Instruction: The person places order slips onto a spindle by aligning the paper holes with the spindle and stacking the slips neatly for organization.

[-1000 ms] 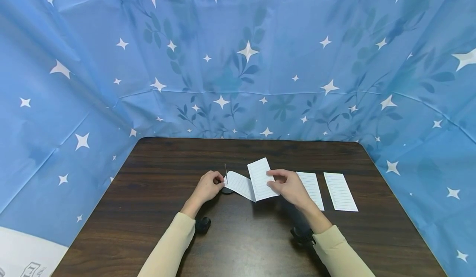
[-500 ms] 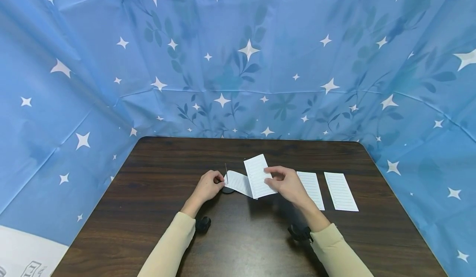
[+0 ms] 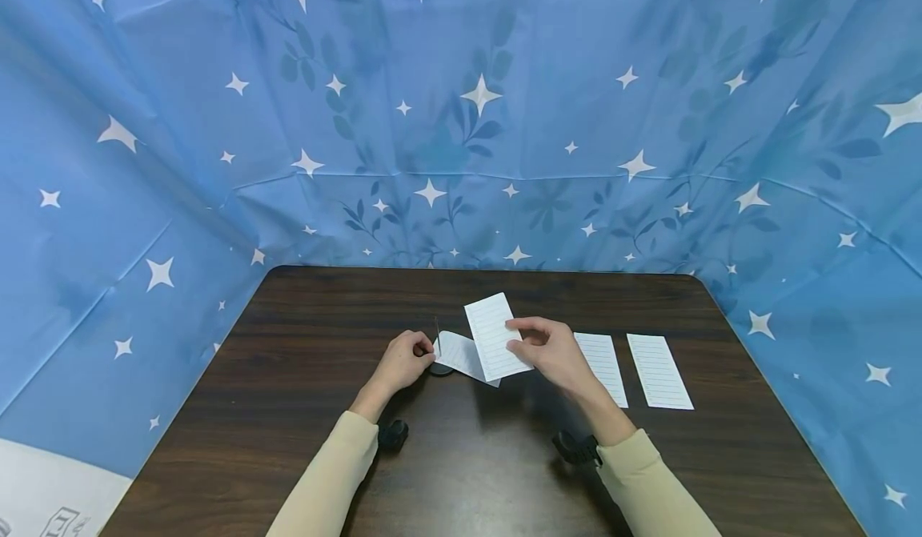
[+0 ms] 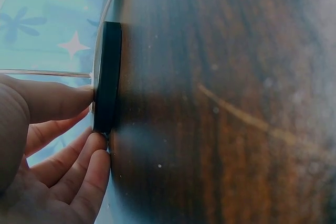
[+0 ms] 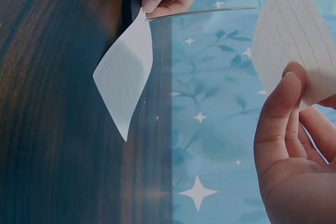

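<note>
- The left hand [image 3: 401,360] is clamped on the rim of a round black base [image 4: 107,77], its thumb on the pale upper face and fingertips at the edge.
- A thin spike [image 3: 438,335] stands upright from that base, just beside the left hand.
- One lined white slip, the lower slip [image 3: 458,352], has its left end at the foot of the spike, close to the left thumb, and slants off to the right.
- The right hand [image 3: 556,354] pinches another, the held slip [image 3: 492,333], by its right edge between thumb and fingers.
- This held slip is raised and tilted; seen from the head it overlaps the lower slip, while the right wrist view shows the two apart.
- To the right, two more lined slips lie flat on the dark wooden counter [image 3: 446,473]: the near slip [image 3: 602,365], partly hidden by the right hand, and the far slip [image 3: 659,371], just beside it.
- Behind hangs a blue curtain [image 3: 432,105] with white stars and leaf sprays.
</note>
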The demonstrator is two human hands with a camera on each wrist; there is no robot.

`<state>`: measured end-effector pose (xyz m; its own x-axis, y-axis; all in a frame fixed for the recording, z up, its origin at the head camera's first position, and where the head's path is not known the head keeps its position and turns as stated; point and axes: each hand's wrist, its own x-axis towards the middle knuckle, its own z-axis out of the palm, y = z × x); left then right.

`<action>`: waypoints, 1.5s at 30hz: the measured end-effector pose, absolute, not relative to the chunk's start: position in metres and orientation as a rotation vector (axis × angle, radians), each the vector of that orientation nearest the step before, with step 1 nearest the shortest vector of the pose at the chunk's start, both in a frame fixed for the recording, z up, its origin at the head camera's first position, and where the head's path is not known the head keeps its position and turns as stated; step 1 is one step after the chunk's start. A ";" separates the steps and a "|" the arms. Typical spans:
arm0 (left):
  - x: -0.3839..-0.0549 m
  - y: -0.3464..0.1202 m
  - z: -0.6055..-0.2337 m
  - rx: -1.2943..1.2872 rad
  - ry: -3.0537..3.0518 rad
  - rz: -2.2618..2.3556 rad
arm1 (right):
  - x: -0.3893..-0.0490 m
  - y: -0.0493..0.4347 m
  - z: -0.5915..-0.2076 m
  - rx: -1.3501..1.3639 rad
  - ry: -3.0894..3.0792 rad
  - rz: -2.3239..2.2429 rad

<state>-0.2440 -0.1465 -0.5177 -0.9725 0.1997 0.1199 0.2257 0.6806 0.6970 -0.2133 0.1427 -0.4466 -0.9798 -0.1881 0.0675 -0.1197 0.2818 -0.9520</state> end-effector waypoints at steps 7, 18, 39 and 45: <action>-0.245 -0.147 -0.518 -0.347 -2.861 -1.197 | -0.216 0.141 -0.442 -0.318 2.390 -1.873; -0.245 -0.147 -0.516 -0.351 -2.863 -1.187 | -0.218 0.135 -0.438 -0.381 2.273 -1.945; -0.246 -0.146 -0.514 -0.328 -2.886 -1.151 | -0.224 0.122 -0.428 -0.418 2.178 -1.945; -0.247 -0.146 -0.512 -0.311 -2.901 -1.180 | -0.228 0.122 -0.428 -0.442 2.159 -1.939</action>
<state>-0.2471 -0.1459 -0.5121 -0.9804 0.1845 0.0689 0.1803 0.6994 0.6916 -0.2281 0.1218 -0.4279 -0.9340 -0.3542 0.0468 -0.0844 0.0915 -0.9922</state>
